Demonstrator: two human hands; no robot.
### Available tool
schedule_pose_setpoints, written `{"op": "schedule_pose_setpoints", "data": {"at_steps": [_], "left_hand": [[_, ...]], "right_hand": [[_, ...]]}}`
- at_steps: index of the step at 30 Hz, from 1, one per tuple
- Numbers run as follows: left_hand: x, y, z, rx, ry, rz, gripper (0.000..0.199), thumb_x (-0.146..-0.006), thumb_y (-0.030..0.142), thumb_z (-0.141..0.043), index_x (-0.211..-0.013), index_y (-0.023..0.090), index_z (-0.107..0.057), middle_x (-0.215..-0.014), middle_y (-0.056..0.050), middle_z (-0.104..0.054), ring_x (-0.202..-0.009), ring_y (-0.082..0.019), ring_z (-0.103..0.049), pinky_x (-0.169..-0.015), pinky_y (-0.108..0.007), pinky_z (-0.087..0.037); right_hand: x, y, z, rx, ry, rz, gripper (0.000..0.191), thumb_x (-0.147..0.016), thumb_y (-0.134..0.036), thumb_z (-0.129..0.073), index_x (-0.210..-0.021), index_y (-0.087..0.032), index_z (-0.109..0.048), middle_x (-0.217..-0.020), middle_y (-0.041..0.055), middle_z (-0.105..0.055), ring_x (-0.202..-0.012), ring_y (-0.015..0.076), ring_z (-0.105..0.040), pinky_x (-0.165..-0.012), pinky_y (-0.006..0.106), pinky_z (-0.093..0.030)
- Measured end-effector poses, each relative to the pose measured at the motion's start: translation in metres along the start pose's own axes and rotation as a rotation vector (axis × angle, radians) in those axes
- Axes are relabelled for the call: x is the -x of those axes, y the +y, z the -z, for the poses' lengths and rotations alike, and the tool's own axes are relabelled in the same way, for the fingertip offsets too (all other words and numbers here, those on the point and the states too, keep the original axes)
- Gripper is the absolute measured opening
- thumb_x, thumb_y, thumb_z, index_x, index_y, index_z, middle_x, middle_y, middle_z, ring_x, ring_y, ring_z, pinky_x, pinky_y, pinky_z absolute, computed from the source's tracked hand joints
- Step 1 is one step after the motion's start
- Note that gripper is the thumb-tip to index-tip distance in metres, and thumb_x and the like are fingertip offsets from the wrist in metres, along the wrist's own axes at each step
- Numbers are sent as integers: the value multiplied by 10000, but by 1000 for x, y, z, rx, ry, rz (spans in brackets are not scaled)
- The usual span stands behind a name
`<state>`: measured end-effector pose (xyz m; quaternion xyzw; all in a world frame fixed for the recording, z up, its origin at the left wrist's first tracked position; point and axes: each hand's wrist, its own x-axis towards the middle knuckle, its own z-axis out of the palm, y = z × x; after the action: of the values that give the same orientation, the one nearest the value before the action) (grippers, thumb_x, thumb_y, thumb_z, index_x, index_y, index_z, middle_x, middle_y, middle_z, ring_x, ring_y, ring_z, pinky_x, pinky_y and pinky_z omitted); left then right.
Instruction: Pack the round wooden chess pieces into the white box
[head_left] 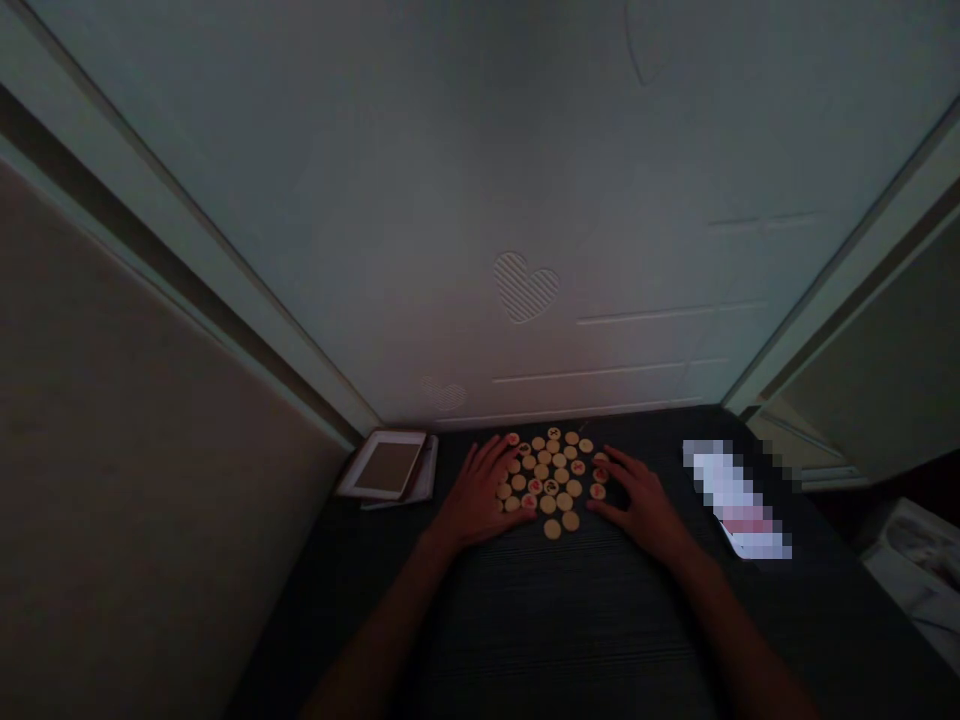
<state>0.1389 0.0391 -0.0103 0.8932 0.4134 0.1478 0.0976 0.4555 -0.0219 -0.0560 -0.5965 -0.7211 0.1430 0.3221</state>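
Several round wooden game pieces lie spread on the dark table. Most show a plain face, while a few carry red or black characters. My left hand rests at the left edge of the group, fingers spread and partly covering some pieces. At the right edge is my right hand, its fingers apart and curved around a few pieces with red marks. Neither hand grips a piece. What lies under the left palm is hidden.
Left of the pieces lies a small stack with a white-framed flat item on top. A phone-like object with a blurred screen lies at the right. A pale panel with an embossed heart rises behind the table; walls flank both sides.
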Motion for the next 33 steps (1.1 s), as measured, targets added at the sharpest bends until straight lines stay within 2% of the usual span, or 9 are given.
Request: {"op": "schedule_pose_setpoints", "data": {"at_steps": [3, 7, 11, 16, 21, 25, 29, 33], "left_hand": [[-9, 5, 4, 15, 31, -1, 1014, -762, 731, -716, -1561, 237, -335, -1630, -133, -358, -1526, -344, -259, -1254, -600, -158], [-2, 38, 3, 34, 14, -107, 1059, -752, 772, -690, -1584, 249, -297, -1649, -117, -322, -1526, -342, -256, -1267, -586, -127], [-1, 65, -8, 49, -23, -166, 1055, -717, 820, -675, -1556, 265, -358, -1642, -103, -335, -1516, -351, -272, -1267, -592, -124], [-24, 54, -20, 30, 38, -111, 915, -773, 774, -669, -1490, 251, -447, -1604, -93, -408, -1509, -334, -290, -1279, -569, -56], [-40, 42, -18, 11, 75, -67, 821, -812, 721, -674, -1457, 249, -485, -1560, -114, -465, -1481, -344, -344, -1272, -583, -64], [-22, 47, -11, 36, 91, -79, 764, -828, 634, -721, -1451, 259, -489, -1565, -104, -456, -1479, -337, -344, -1270, -595, -114], [16, 51, -10, 101, 129, -88, 432, -937, 392, -665, -1348, 291, -579, -1507, -73, -521, -1432, -314, -424, -1235, -611, -242], [43, 46, -14, 188, 212, -84, 217, -958, 254, -621, -1169, 279, -665, -1351, -68, -638, -1319, -277, -540, -1165, -550, -397]], "right_hand": [[0, 2, 0, -37, 30, -1, 620, -826, -503, -763, -1388, -320, -575, -1494, 94, -509, -1354, 325, -495, -1105, 559, -426], [2, -2, 5, -63, 84, 10, 497, -822, -478, -771, -1269, -299, -648, -1352, 95, -578, -1266, 309, -545, -1073, 518, -468], [5, -7, 10, -55, 74, -12, 314, -868, -459, -725, -1118, -273, -688, -1115, 80, -641, -1083, 276, -611, -967, 468, -523], [5, -10, 11, -74, 30, 0, 285, -886, -442, -702, -1105, -262, -678, -1046, 73, -666, -1005, 266, -627, -902, 449, -543], [6, -10, 9, -78, -5, 7, 217, -910, -419, -668, -1072, -275, -684, -1098, 71, -672, -1031, 264, -634, -923, 454, -543], [6, -12, 6, -69, -12, 4, 194, -900, -417, -681, -1042, -285, -697, -1099, 67, -684, -1054, 270, -635, -941, 457, -538], [5, -18, 6, -78, 19, -20, 173, -893, -413, -677, -1007, -286, -707, -1058, 67, -709, -1014, 277, -648, -901, 454, -550], [5, -27, 9, -213, 6, -106, 210, -878, -446, -680, -990, -271, -714, -1022, 59, -732, -920, 251, -678, -836, 417, -568]]}}
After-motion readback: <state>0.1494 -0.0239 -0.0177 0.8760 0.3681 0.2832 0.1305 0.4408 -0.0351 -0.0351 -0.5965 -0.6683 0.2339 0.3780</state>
